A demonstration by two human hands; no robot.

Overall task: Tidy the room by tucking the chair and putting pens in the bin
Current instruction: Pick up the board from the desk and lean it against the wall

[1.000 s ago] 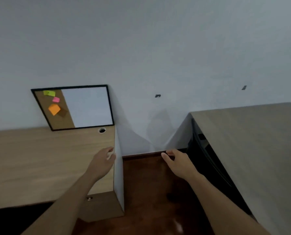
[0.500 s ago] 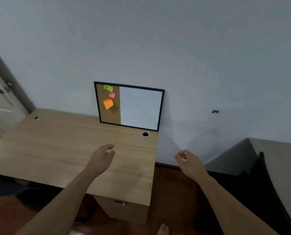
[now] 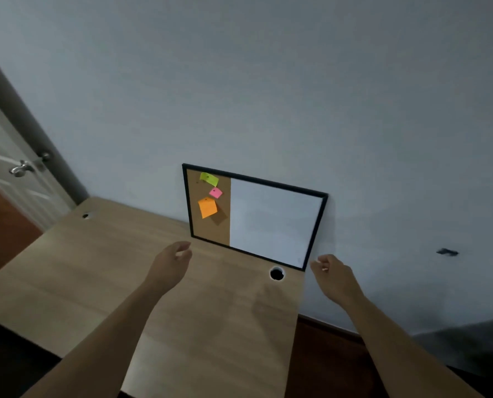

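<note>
Both my arms reach forward over a light wooden desk [image 3: 96,271]. My left hand [image 3: 170,265] hovers above the desk's middle, fingers loosely curled and holding nothing. My right hand [image 3: 333,277] hangs just past the desk's right edge, near the wall, fingers also loosely curled and empty. No pen, bin or chair shows clearly in this view; a dark shape [image 3: 6,360] sits low at the left under the desk's front edge.
A black-framed board [image 3: 268,225], part cork with coloured sticky notes and part whiteboard, leans on the wall at the desk's back. A round cable hole [image 3: 276,273] lies near the right corner. A white door with a metal handle [image 3: 21,168] stands at far left. Dark wood floor [image 3: 323,357] runs beside the desk.
The view has swung left: the desk and board now fill the middle, the door came into sight, and the second desk at the right has left the frame. Both hands stay empty.
</note>
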